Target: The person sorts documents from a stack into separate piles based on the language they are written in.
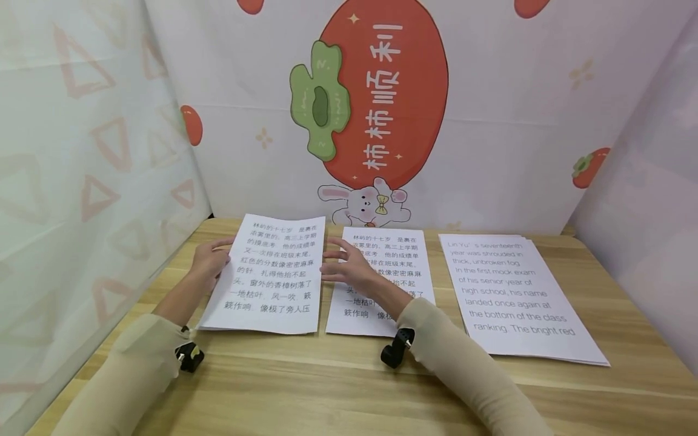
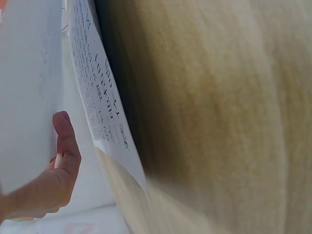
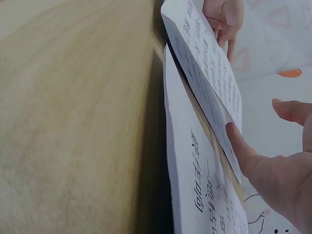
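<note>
A white stack of sheets with printed Chinese text (image 1: 272,272) is at the left of the table. My left hand (image 1: 209,263) is at its left edge, fingertips right at the paper. My right hand (image 1: 351,269) reaches to its right edge with fingers spread. In the right wrist view, the right thumb (image 3: 239,141) overlaps the stack's edge, while another finger extends apart from it. The left wrist view shows the left hand (image 2: 61,170) beside a pale sheet. Under my right hand lies a middle stack with Chinese text (image 1: 376,315), partly hidden by the hand.
To the right lies a stack of sheets with English text (image 1: 512,297), its edges slightly offset. All three stacks are on a wooden table (image 1: 272,387). White patterned cloth (image 1: 491,151) rises behind the table and along its sides. Each wrist wears a black device (image 1: 398,348).
</note>
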`<action>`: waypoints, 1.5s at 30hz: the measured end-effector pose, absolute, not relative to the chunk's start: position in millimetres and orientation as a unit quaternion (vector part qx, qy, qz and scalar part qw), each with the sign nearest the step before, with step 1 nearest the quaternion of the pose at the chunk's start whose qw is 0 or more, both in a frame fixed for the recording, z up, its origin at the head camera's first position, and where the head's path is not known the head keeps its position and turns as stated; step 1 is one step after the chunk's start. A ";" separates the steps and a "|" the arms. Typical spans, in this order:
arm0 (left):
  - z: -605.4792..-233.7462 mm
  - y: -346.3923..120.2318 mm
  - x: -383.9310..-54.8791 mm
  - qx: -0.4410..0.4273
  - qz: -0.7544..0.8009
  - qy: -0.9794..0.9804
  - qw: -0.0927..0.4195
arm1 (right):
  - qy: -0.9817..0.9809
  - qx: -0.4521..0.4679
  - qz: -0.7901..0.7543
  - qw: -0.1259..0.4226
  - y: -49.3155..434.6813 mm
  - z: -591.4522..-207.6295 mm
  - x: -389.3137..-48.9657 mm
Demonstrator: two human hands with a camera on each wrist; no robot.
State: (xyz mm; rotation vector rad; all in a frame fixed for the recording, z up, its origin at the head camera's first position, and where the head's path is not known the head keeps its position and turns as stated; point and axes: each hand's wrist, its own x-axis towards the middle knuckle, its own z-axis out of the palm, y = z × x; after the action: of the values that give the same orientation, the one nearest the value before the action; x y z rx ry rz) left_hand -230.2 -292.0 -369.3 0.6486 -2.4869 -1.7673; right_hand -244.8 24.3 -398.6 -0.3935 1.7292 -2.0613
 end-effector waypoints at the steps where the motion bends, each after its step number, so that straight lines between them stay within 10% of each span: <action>1: -369.6 -292.4 -230.0 0.208 -0.568 -0.796 0.011 | 0.618 -0.141 -0.744 0.213 23.7 -398.7 -244.4; 45: -363.2 -220.2 -219.8 0.081 -0.603 -0.790 -0.075 | 0.742 -0.120 -0.637 0.169 79.1 -383.8 -231.9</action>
State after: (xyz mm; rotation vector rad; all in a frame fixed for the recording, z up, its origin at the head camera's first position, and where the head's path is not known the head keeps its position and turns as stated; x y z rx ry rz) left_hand -219.8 -220.2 -363.2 0.2683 -2.6072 -1.9899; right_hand -231.9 79.1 -383.8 -0.3408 2.1108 -1.8119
